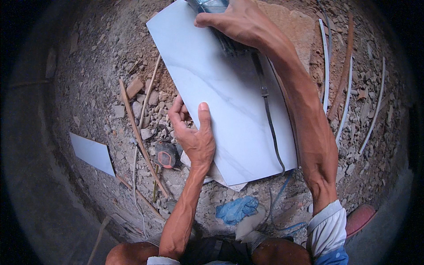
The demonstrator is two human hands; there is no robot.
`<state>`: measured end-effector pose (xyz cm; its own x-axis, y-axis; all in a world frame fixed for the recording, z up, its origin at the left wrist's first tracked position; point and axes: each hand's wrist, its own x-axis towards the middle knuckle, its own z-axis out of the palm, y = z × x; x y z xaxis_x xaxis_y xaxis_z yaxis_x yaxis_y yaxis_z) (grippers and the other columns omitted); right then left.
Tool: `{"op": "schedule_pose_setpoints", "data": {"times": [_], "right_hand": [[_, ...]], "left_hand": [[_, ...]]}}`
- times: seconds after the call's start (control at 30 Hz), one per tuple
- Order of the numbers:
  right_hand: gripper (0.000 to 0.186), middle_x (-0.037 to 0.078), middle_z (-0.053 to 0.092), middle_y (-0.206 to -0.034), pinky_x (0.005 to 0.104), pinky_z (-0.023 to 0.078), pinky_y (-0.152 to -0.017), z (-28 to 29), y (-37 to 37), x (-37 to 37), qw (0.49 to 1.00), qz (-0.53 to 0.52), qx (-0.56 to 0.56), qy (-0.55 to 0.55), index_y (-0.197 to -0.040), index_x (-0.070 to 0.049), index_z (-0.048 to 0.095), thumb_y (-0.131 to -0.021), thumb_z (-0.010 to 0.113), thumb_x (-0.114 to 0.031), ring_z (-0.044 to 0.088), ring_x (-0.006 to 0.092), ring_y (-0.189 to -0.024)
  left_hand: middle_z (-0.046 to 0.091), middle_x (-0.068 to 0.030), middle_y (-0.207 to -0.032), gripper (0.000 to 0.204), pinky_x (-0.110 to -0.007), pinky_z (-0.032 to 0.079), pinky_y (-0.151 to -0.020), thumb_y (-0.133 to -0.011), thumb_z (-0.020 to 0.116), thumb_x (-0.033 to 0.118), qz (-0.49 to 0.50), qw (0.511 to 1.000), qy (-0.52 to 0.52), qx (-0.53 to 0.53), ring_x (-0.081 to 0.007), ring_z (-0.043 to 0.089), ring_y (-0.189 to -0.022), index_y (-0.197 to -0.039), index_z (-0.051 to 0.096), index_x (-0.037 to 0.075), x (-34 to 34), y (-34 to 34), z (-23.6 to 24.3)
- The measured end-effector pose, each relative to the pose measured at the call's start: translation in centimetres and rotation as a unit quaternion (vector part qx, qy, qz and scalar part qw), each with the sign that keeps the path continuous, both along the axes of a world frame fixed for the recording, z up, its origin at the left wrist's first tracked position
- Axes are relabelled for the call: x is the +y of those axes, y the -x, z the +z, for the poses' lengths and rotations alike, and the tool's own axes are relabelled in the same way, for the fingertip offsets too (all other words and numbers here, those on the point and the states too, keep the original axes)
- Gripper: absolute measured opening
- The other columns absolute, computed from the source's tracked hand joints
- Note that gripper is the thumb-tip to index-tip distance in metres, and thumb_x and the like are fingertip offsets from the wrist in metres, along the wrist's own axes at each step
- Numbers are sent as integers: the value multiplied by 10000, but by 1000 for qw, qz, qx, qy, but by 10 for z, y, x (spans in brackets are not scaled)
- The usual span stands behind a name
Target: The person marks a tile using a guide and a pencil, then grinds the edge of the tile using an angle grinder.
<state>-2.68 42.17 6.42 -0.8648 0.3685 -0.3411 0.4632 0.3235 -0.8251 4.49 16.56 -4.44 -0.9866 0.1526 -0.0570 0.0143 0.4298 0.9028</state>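
A long white marble-patterned tile [234, 128] lies slanted in front of me, raised above the rubble. My left hand [195, 140] grips its left edge, thumb flat on the face and fingers curled at the side and underneath. At the tile's far end, my right hand [240, 22] is wrapped round a teal corded power tool [212, 5]. The frame's top edge cuts off part of that tool, so its exact kind and working end are hidden. Its black cord [270, 119] runs down across the tile toward me.
Broken stones and rubble [101, 79] cover the ground. A tape measure [167, 154] and wooden strips [139, 132] lie left of the tile, a smaller tile piece [92, 152] farther left. Blue crumpled plastic [237, 210] sits nearer me. Thin white strips [344, 106] lie right.
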Motion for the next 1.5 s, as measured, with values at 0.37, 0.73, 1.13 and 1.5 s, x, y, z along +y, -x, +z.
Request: {"op": "schedule_pose_setpoints", "data": {"times": [0.37, 0.73, 1.13, 1.5], "right_hand": [[553, 228, 742, -960, 435, 573, -766, 3, -6, -2, 1000, 4, 8, 9, -1065, 96, 715, -840, 751, -408, 728, 310, -860], [546, 228, 740, -950, 436, 573, -760, 6, -14, -1, 1000, 6, 7, 13, -1059, 97, 713, -843, 747, -403, 726, 311, -850], [538, 228, 738, -939, 437, 573, -753, 3, -22, -3, 1000, 8, 9, 16, -1053, 99, 711, -845, 743, -397, 724, 312, -839], [532, 229, 736, -929, 438, 573, -746, 2, -29, -2, 1000, 9, 11, 21, -1048, 100, 710, -847, 739, -391, 722, 313, -828]], "left_hand": [[646, -177, -1242, 672, -411, 479, -1073, -1044, 731, 322, 0, 1000, 3, -4, -230, 622, -1170, -1510, 449, -72, -4, 2, 0], [651, -173, -1229, 654, -410, 478, -1070, -1046, 727, 312, 7, 1000, -10, -17, -216, 621, -1159, -1497, 454, -73, 1, 0, 4], [665, -187, -1294, 578, -377, 495, -1066, -1060, 722, 241, 0, 1000, -7, -1, -215, 644, -1184, -1473, 478, -80, -2, 1, -1], [662, -191, -1305, 559, -377, 496, -1075, -1061, 728, 232, 2, 1000, 6, 18, -216, 641, -1192, -1458, 490, -81, -1, 1, 0]]}}
